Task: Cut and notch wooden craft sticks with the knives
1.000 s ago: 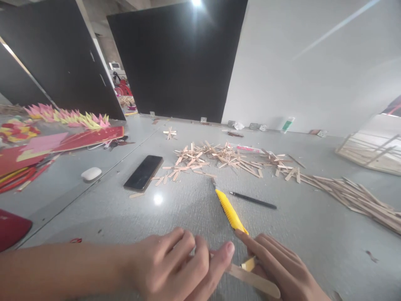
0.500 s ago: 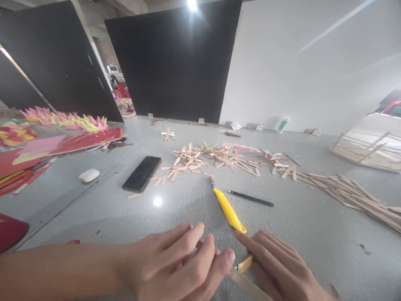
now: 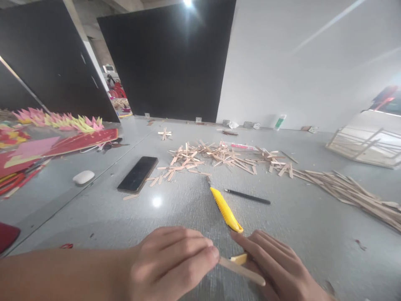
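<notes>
My left hand [image 3: 175, 263] is closed on a flat wooden craft stick [image 3: 243, 271], its rounded end jutting out to the right. Beside it, my right hand [image 3: 280, 267] rests low with its fingers together around a short, flat yellowish piece [image 3: 239, 258]; most of that piece is hidden under the fingers, so its kind is unclear. The stick's free end reaches in front of the right hand. Just beyond the right fingertips lies a yellow-handled craft knife [image 3: 225, 211], blade pointing away. A slim black pen-like tool [image 3: 247, 196] lies to its right.
Loose craft sticks [image 3: 216, 154] lie scattered across the middle, with a long bundle of thin strips [image 3: 354, 192] at right. A phone [image 3: 138, 173] and a white case [image 3: 83, 177] sit left. Black and white panels [image 3: 169, 62] stand behind. A stick frame [image 3: 366, 144] is far right.
My left fingers have closed and drawn slightly left, and more of the stick's rounded end shows. The right hand stays nearly in place. The whole view has shifted a little.
</notes>
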`<act>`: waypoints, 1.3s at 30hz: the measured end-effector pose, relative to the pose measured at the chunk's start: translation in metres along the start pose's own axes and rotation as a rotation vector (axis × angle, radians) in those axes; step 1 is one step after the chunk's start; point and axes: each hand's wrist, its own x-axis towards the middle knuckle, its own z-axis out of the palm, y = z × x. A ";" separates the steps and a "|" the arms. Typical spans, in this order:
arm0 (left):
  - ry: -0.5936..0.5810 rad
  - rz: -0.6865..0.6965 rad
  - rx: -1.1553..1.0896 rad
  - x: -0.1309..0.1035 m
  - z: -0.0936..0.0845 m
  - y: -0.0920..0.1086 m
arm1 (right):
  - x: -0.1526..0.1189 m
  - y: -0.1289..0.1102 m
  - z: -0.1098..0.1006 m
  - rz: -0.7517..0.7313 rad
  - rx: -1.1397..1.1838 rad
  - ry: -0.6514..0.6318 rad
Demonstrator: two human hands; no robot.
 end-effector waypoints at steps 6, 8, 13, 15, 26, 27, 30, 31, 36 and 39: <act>-0.055 -0.158 -0.139 -0.008 0.008 0.007 | 0.002 -0.001 0.001 0.000 -0.037 -0.015; -0.029 -0.435 -0.300 -0.004 0.011 0.012 | 0.002 -0.002 0.001 0.017 -0.021 0.005; -0.052 -1.184 -0.995 0.010 0.016 0.015 | -0.002 -0.002 0.004 0.044 -0.014 0.022; -0.006 -1.262 -1.148 0.013 0.016 0.014 | -0.003 -0.001 0.005 0.042 -0.010 0.022; 0.005 -1.281 -1.282 0.017 0.005 0.019 | -0.003 -0.001 0.004 0.038 -0.035 0.014; 0.005 -1.275 -1.276 0.017 0.004 0.019 | -0.004 -0.001 0.003 0.040 -0.032 0.009; 0.014 -1.285 -1.258 0.017 0.004 0.019 | -0.006 0.000 0.001 0.061 -0.017 -0.003; 0.016 -1.296 -1.251 0.017 0.004 0.020 | -0.006 0.000 0.001 0.062 -0.011 -0.001; 0.039 -1.276 -1.240 0.016 0.007 0.019 | -0.004 0.000 -0.001 0.064 0.005 -0.016; 0.032 -1.266 -1.232 0.013 0.008 0.019 | -0.004 -0.001 0.000 0.050 0.000 -0.038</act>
